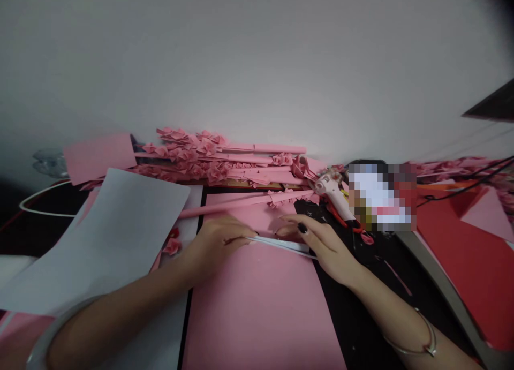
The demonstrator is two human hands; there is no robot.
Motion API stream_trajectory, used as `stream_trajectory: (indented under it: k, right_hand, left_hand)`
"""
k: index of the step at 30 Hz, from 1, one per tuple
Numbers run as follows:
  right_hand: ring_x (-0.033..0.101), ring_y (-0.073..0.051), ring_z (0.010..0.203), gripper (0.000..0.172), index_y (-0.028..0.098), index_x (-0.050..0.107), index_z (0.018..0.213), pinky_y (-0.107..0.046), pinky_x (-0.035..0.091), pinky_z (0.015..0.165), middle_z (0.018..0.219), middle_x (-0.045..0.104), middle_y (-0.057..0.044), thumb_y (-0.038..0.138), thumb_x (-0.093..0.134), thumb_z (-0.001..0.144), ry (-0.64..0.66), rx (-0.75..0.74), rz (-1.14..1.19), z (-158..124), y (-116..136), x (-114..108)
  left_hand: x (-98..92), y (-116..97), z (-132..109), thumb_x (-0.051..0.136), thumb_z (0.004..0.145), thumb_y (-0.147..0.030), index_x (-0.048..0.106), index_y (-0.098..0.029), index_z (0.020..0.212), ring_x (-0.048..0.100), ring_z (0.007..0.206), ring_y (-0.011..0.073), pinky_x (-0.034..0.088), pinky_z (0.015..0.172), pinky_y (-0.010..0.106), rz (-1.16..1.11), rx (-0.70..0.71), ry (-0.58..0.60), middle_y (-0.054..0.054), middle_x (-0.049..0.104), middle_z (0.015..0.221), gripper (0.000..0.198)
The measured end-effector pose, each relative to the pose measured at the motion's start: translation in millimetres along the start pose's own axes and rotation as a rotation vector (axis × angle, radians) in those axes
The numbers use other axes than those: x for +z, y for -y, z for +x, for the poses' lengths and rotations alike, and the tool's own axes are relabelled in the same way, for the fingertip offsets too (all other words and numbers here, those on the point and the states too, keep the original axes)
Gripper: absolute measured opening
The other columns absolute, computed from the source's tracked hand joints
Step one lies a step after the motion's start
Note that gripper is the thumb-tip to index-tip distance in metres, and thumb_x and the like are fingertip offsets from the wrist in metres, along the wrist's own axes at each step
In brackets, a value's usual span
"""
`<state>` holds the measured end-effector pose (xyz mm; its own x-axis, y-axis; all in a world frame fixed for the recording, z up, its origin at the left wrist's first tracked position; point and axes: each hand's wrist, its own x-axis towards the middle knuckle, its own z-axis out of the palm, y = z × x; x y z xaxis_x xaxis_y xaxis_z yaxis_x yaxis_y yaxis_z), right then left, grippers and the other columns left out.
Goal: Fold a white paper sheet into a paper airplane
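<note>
A narrow white paper strip (281, 245) lies across a large pink paper sheet (257, 311). My left hand (217, 243) pinches the strip's left end, and my right hand (319, 247) grips it near the right end, with dark-painted nails showing. Just beyond my hands, a long rolled pink paper stick (244, 205) lies slanted over the top of the sheet. A white hot glue gun (331, 194) rests close beyond my right hand, partly hidden by a blurred patch.
Pink paper flowers and strips (188, 158) are heaped along the white wall (257, 54). A white sheet (104, 241) lies left, a red sheet (466, 252) right, with a dark work surface (373, 289) beneath my right forearm.
</note>
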<state>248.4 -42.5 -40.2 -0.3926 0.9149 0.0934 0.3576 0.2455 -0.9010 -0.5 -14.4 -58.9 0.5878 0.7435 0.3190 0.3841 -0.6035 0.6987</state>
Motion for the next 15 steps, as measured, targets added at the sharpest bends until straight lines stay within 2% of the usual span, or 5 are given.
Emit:
stream_trajectory:
  k: [3,6,10,13,15]
  right_hand:
    - [0.066,-0.02,0.095,0.031,0.018,0.057,0.111,-0.035,0.052,0.085,0.1,0.07,-0.008,0.036,0.037,0.097,-0.145,0.051,0.094,0.8,-5.3,-0.7]
    - [0.065,-0.019,0.086,0.023,0.017,0.062,0.094,-0.031,0.052,0.076,0.09,0.069,-0.007,0.035,0.046,0.093,-0.228,0.065,-0.033,2.2,-7.3,-2.1]
    - [0.061,-0.015,0.066,0.023,0.018,0.059,0.076,-0.025,0.047,0.06,0.071,0.064,-0.003,0.03,0.048,0.092,-0.274,0.062,-0.282,1.0,-8.8,-5.6]
    - [0.058,-0.014,0.064,0.026,0.019,0.056,0.073,-0.025,0.045,0.061,0.07,0.062,-0.002,0.026,0.042,0.094,-0.296,0.007,-0.389,-1.3,-5.5,-10.0]
    - [0.059,-0.016,0.071,0.023,0.019,0.057,0.08,-0.027,0.046,0.066,0.078,0.063,-0.004,0.025,0.04,0.094,-0.263,-0.051,-0.437,-2.7,-1.3,-12.3]
  left_hand:
    - [2.3,3.0,0.7,0.057,0.087,-0.017,0.072,-0.018,0.082,0.066,0.079,0.0152,0.05,0.07,0.024,-0.037,-0.009,-0.053,0.0,0.074,0.084,0.015]
    - [3.1,4.3,1.0,0.058,0.086,-0.017,0.072,-0.019,0.083,0.067,0.079,0.0156,0.051,0.07,0.024,-0.056,-0.046,-0.048,0.001,0.074,0.085,0.014]
    - [2.3,3.0,1.0,0.058,0.084,-0.016,0.072,-0.019,0.081,0.067,0.079,0.0157,0.051,0.067,0.023,-0.058,-0.118,-0.057,0.002,0.074,0.085,0.014]
    - [1.3,1.6,0.6,0.058,0.083,-0.016,0.072,-0.019,0.081,0.067,0.077,0.0157,0.051,0.066,0.022,-0.04,-0.17,-0.054,0.0,0.074,0.084,0.015]
    - [0.8,1.1,0.3,0.055,0.085,-0.017,0.072,-0.018,0.082,0.067,0.076,0.0159,0.05,0.064,0.022,0.013,-0.164,-0.028,0.0,0.073,0.083,0.017]
